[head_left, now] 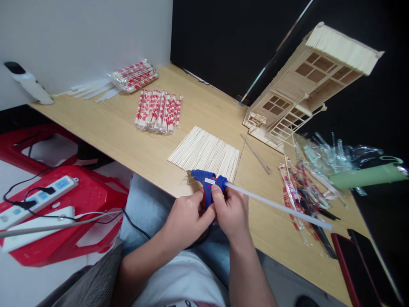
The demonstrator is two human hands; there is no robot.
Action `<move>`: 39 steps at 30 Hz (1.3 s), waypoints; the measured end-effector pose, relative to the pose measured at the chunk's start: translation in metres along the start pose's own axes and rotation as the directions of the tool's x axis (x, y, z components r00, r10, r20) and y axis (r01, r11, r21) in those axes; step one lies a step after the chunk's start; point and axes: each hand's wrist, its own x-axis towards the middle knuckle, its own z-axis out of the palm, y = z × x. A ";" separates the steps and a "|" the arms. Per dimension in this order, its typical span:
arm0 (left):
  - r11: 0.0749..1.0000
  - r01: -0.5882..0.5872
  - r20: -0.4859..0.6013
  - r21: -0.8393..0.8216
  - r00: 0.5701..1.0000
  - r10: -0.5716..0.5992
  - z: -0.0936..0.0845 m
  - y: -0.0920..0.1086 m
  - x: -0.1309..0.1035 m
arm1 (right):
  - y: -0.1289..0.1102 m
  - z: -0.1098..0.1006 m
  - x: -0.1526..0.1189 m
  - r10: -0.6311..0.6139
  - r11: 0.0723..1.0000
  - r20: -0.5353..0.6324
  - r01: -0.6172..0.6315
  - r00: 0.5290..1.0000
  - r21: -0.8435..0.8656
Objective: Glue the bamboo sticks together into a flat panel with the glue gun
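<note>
Both hands are at a blue glue gun [208, 192] near the table's front edge. My left hand [188, 219] is closed around the front of its handle. My right hand [231, 211] grips the gun from the right, thumb on its back part. A long translucent glue stick [281, 207] sticks out of the gun's rear toward the right. The nozzle points left, just over the near edge of a flat panel of pale sticks [206, 151] lying on the table.
Wrapped chopsticks [159, 110] lie on the table [105, 123]. A wooden house model [297, 89] stands at the back right. Wrappers [297, 196], a green cylinder [367, 175] and phones [354, 264] are at right. A power strip [38, 202] rests on a red stool [96, 192] at left.
</note>
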 end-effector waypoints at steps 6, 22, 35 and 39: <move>0.999 -0.011 0.001 -0.031 1.000 0.011 0.001 0.000 0.002 | 0.000 0.000 -0.001 0.016 1.000 0.024 -0.016 1.000 0.015; 0.998 -0.030 0.021 -0.055 0.999 0.031 0.002 0.002 -0.004 | -0.003 -0.006 -0.002 -0.026 1.000 -0.014 0.027 1.000 0.009; 0.998 0.024 0.092 0.066 0.995 -0.030 -0.002 0.008 -0.004 | 0.003 -0.004 -0.002 -0.002 0.998 -0.029 0.000 1.000 -0.059; 0.995 0.043 0.113 0.091 0.992 -0.053 -0.003 0.009 -0.006 | 0.002 -0.004 -0.002 0.020 0.997 -0.010 -0.020 1.000 -0.071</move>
